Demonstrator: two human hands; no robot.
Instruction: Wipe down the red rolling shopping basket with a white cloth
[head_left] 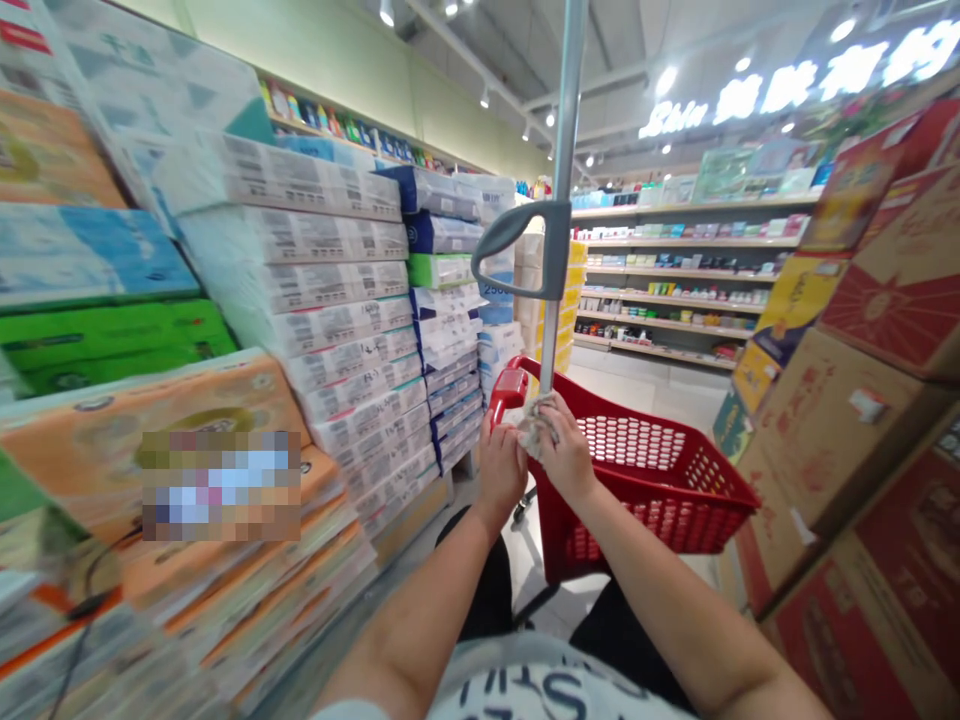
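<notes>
My right hand [568, 448] is closed, thumb and fingers pinching one crumpled, pale beige cloth [537, 428]. My left hand [501, 468] is loosely curled just beside it, at the lower end of the single red plastic push grip [511, 388]; I cannot tell whether its fingers close on the grip or the cloth. The cloth sits between both hands, at the foot of one upright silver metal pole [552, 345]. One grey plastic loop handle [553, 250] is fitted to the pole above my hands. The grip belongs to one red plastic cart [652, 500] with perforated walls, standing ahead of me. My grey shirt [555, 690] bears dark printed letters, partly legible.

Left: one column of about ten white plastic-wrapped packs [352, 340], with orange floral packs [67, 440] nearer me. Right: stacked brown and red cardboard cartons [832, 420]. Rear: about six tiers of stocked shelves [679, 265]; above them, one illuminated white sign [802, 85] reads "Shin", followed by blurred characters.
</notes>
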